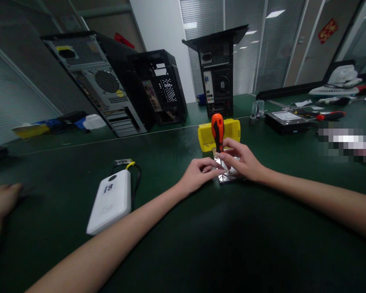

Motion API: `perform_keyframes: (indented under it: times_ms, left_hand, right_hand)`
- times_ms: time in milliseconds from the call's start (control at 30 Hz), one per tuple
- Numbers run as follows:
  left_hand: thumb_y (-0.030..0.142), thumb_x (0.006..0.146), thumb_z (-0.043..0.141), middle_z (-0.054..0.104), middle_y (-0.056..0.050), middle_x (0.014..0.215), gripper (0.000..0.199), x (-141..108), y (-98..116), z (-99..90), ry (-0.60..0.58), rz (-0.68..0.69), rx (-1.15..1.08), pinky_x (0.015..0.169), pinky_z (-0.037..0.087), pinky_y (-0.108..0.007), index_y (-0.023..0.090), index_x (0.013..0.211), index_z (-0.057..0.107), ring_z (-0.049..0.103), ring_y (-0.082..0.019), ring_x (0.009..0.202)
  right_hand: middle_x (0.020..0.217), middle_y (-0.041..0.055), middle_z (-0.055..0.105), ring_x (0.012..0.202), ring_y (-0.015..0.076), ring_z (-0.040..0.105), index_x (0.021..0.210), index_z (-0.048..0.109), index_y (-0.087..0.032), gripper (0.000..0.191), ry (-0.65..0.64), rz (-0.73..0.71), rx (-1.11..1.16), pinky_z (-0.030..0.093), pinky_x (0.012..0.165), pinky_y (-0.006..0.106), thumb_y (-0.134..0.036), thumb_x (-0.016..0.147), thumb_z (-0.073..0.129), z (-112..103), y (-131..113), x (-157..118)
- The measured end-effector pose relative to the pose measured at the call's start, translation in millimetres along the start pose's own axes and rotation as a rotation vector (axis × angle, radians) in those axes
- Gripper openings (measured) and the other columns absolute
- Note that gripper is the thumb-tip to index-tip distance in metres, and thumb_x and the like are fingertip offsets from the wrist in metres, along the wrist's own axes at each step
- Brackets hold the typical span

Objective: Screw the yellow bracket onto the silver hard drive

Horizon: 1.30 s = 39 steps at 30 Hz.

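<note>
An opened hard drive (224, 179) with a shiny metal surface lies on the dark green table, partly covered by my hands. My right hand (242, 160) grips a screwdriver (218, 129) by the low end of its orange and black handle, which stands nearly upright over the drive. From the left, my left hand (199, 173) reaches to the drive with thumb and forefinger drawn together near the screwdriver's tip; whatever is between them is too small to tell. Just behind the drive is a yellow open box (205, 136) with a few small pieces inside.
A white power bank (111, 199) marked 18, with a black cable, lies left of my left forearm. Computer cases (108, 85) stand at the back. Another hard drive (286, 120) and pliers (323, 116) lie to the right. Another person's hand (1, 203) rests at far left.
</note>
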<state>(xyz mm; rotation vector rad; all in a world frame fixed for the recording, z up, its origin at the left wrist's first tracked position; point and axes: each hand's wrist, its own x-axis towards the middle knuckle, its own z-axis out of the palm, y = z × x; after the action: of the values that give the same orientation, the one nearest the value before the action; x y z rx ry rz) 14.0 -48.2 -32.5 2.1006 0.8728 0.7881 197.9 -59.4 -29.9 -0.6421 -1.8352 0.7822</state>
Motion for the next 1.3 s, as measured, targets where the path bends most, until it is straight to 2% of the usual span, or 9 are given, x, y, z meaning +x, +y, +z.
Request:
perform_keyframes:
  times_ms: [200, 467, 733, 833, 1033, 1200, 1300]
  left_hand:
    - [0.039, 0.077, 0.064, 0.033, 0.007, 0.051, 0.026, 0.2, -1.6, 0.0, -0.013, -0.001, -0.031, 0.055, 0.030, -0.023, 0.014, 0.080, 0.070, 0.032, -0.008, 0.051]
    - [0.042, 0.077, 0.065, 0.040, 0.005, 0.053, 0.029, 0.5, -3.2, -1.4, -0.010, -0.018, -0.033, 0.056, 0.033, -0.024, 0.013, 0.082, 0.071, 0.034, -0.009, 0.052]
    - [0.034, 0.080, 0.063, 0.035, 0.006, 0.053, 0.021, -0.1, 0.2, -1.6, -0.038, -0.005, -0.063, 0.056, 0.030, -0.023, 0.014, 0.083, 0.071, 0.033, -0.008, 0.053]
    - [0.034, 0.080, 0.063, 0.037, 0.006, 0.056, 0.021, -0.5, 2.0, -1.6, -0.023, 0.017, -0.022, 0.057, 0.031, -0.023, 0.015, 0.085, 0.071, 0.036, -0.009, 0.055]
    - [0.038, 0.071, 0.072, 0.046, 0.003, 0.069, 0.025, -0.3, 0.0, -1.7, 0.062, 0.059, 0.071, 0.056, 0.031, -0.023, 0.017, 0.085, 0.070, 0.038, -0.010, 0.060]
    - [0.038, 0.074, 0.069, 0.050, 0.000, 0.076, 0.023, -0.3, -3.2, -1.9, 0.047, 0.059, 0.098, 0.058, 0.034, -0.024, 0.017, 0.082, 0.070, 0.043, -0.011, 0.064]
    - [0.038, 0.074, 0.069, 0.050, 0.001, 0.073, 0.023, -0.4, -5.2, -1.3, 0.039, 0.048, 0.079, 0.058, 0.034, -0.024, 0.017, 0.082, 0.070, 0.043, -0.010, 0.062]
  right_hand:
    - [0.078, -0.0012, 0.047, 0.058, 0.0057, 0.044, 0.094, 0.048, -0.016, 0.020, 0.002, -0.016, -0.002, 0.038, 0.052, 0.021, -0.030, 0.084, 0.057, 0.8, 2.0, 0.7]
    - [0.080, 0.0025, 0.054, 0.065, 0.0080, 0.049, 0.100, 0.057, -0.014, 0.025, -0.019, -0.057, -0.036, 0.041, 0.057, 0.021, -0.033, 0.092, 0.042, -0.1, -7.2, 1.4]
    - [0.077, -0.0011, 0.048, 0.054, 0.0044, 0.045, 0.089, 0.050, -0.015, 0.015, 0.009, -0.036, 0.022, 0.039, 0.050, 0.020, -0.030, 0.088, 0.051, 2.1, -4.4, 1.2]
    - [0.080, -0.0005, 0.049, 0.057, 0.0049, 0.047, 0.090, 0.049, -0.015, 0.015, 0.001, -0.029, 0.018, 0.039, 0.051, 0.020, -0.029, 0.086, 0.053, 1.7, -2.6, 1.1]
    - [0.083, 0.0005, 0.050, 0.061, 0.0065, 0.049, 0.095, 0.048, -0.016, 0.017, 0.002, -0.024, -0.012, 0.040, 0.053, 0.021, -0.029, 0.086, 0.054, 0.5, 3.0, 0.3]
    - [0.085, 0.0009, 0.051, 0.063, 0.0072, 0.050, 0.094, 0.047, -0.017, 0.018, 0.023, -0.003, -0.020, 0.041, 0.055, 0.022, -0.028, 0.084, 0.056, 0.4, 3.2, -0.1]
    - [0.086, 0.0012, 0.051, 0.065, 0.0080, 0.051, 0.093, 0.047, -0.017, 0.018, 0.026, -0.014, -0.012, 0.042, 0.057, 0.023, -0.028, 0.083, 0.057, 1.1, 2.6, 0.2]
